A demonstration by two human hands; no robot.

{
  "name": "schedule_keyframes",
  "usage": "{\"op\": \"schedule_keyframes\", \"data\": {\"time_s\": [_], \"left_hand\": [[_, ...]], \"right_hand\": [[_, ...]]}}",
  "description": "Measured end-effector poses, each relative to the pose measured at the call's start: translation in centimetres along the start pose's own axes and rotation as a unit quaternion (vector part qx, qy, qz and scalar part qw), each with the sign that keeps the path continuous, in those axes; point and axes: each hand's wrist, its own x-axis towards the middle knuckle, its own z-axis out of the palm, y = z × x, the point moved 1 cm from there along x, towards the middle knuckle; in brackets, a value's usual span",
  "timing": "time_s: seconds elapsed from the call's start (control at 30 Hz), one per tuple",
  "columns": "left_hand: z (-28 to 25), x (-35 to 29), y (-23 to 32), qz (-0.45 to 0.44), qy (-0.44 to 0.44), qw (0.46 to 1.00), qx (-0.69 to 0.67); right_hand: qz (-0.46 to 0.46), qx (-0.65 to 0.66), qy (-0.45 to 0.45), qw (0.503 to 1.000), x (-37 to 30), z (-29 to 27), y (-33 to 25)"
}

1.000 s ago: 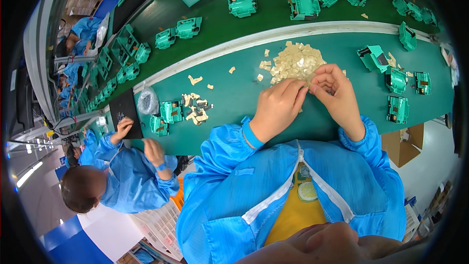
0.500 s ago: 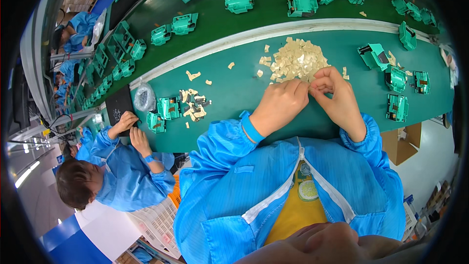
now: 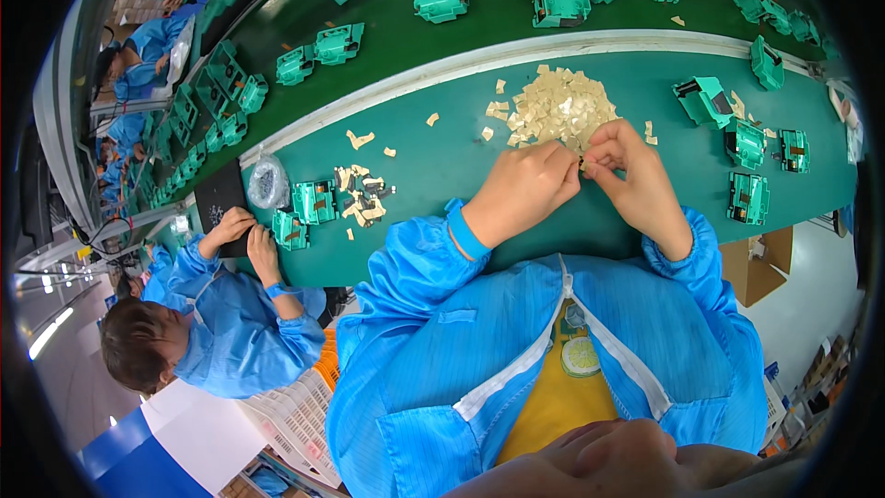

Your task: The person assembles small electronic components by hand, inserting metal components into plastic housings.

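Observation:
My left hand (image 3: 521, 189) and my right hand (image 3: 641, 184) meet at the fingertips, both closed in a pinch. Between them shows a small dark piece (image 3: 582, 163), too small for its kind to be told. Just beyond my fingers lies a heap of small cream-coloured flat pieces (image 3: 560, 106), with a few strays around it. A blue band circles my left wrist. To the left on the green table is a smaller pile of cream and dark pieces (image 3: 366, 194), beside two green plastic housings (image 3: 314, 202).
Several green housings (image 3: 748, 198) stand at the right. Beyond a pale rail (image 3: 406, 83), more housings (image 3: 441, 0) sit on a green belt. A co-worker (image 3: 240, 314) in blue works at the left, near a clear roll (image 3: 268, 183). A cardboard box (image 3: 758, 267) stands below the right edge.
My hands stay together, with fingers slightly shifted; the dark piece now shows between the fingertips. The co-worker's hands have come closer together. The whole view has shifted slightly.

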Motion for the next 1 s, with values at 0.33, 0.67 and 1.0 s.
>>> {"op": "schedule_keyframes", "data": {"time_s": [0.33, 0.67, 1.0], "left_hand": [[-0.5, 0.8, -2.7, -0.062, 0.093, 0.991, 0.069], [-0.6, 0.8, -0.9, -0.072, -0.054, 0.994, -0.064], [-0.8, 0.2, -0.3, -0.078, -0.025, 0.991, -0.103]], "right_hand": [[-0.019, -0.021, 0.01, 1.0, 0.5, -1.6, 0.1], [-0.1, -0.148, 0.079, 0.981, 0.4, -0.1, -0.6], [-0.117, -0.165, 0.024, 0.979, 0.2, 0.3, -0.9]]}}
